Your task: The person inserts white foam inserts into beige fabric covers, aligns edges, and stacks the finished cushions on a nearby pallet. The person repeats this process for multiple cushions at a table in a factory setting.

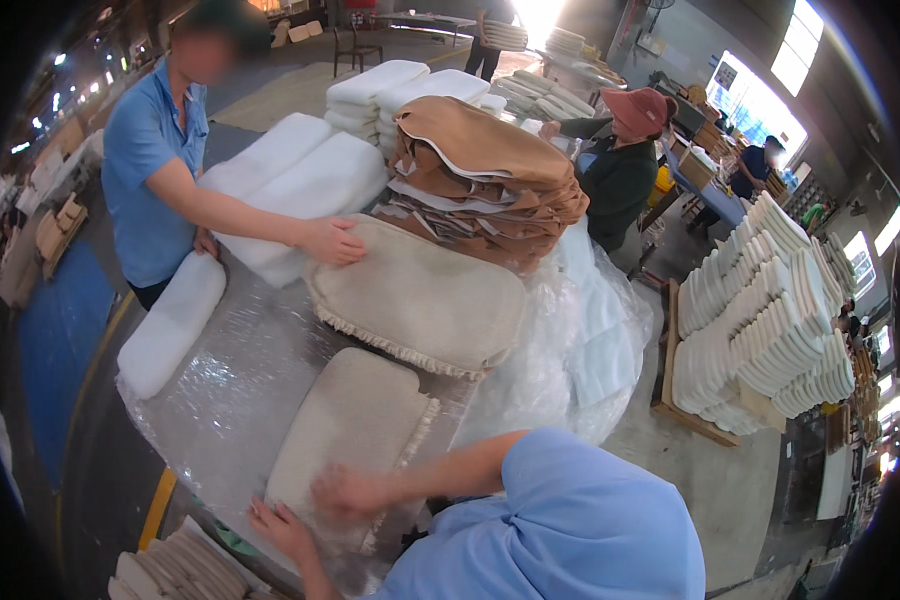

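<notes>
A beige fabric-covered cushion (345, 420) with a frayed edge lies in front of me on a table (215, 400) wrapped in clear plastic. My left hand (285, 530) is at its near left corner, fingers stretched out and apart. On the cushion's near end rests my right hand (350, 492), blurred by motion, so its fingers are unclear. Just beyond lies a larger beige fringed cushion (420, 290), touched by the hand (332, 240) of a co-worker in a blue shirt. That person's other hand is by a white foam pad (175, 325) at the table's left edge.
Brown covers (490, 150) are piled high behind the larger cushion. White pads (290, 180) lie to their left, and loose plastic sheeting (580, 330) hangs at the right. A pallet (698, 424) holds stacked white pads. Another person (610, 180) stands beyond the pile.
</notes>
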{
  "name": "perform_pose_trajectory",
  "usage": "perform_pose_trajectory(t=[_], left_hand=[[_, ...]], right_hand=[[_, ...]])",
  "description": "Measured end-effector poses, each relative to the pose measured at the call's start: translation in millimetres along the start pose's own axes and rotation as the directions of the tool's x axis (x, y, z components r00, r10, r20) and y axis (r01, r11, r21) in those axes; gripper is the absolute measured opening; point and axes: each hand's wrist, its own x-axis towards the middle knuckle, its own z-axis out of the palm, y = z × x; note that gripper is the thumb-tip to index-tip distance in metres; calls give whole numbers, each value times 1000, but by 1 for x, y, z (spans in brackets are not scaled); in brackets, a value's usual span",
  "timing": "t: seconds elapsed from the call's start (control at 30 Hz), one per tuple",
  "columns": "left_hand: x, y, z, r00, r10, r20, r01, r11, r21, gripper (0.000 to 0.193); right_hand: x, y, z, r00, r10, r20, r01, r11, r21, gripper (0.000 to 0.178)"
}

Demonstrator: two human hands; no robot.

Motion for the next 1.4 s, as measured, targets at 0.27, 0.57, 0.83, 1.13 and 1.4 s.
perform_pose_trajectory(t=[0.27, 0.57, 0.83, 1.13, 1.4], left_hand=[[-36, 50, 20, 896, 393, 208, -444, 815, 371, 84], [-26, 74, 17, 779, 474, 409, -612, 717, 334, 82], [-35, 79, 20, 565, 644, 516, -809, 555, 192, 92], [-39, 88, 27, 472, 718, 511, -877, 442, 189, 103], [-35, 84, 33, 450, 755, 477, -889, 431, 157, 104]], right_hand=[[-47, 103, -56, 810, 334, -481, -496, 829, -259, 73], [-50, 102, -51, 895, 313, -317, -399, 879, -261, 71], [-78, 67, -15, 997, 24, -77, -37, 986, -161, 61], [-84, 140, -73, 835, 300, -462, -436, 872, -221, 75], [-97, 129, -66, 832, 363, -420, -472, 861, -192, 83]])
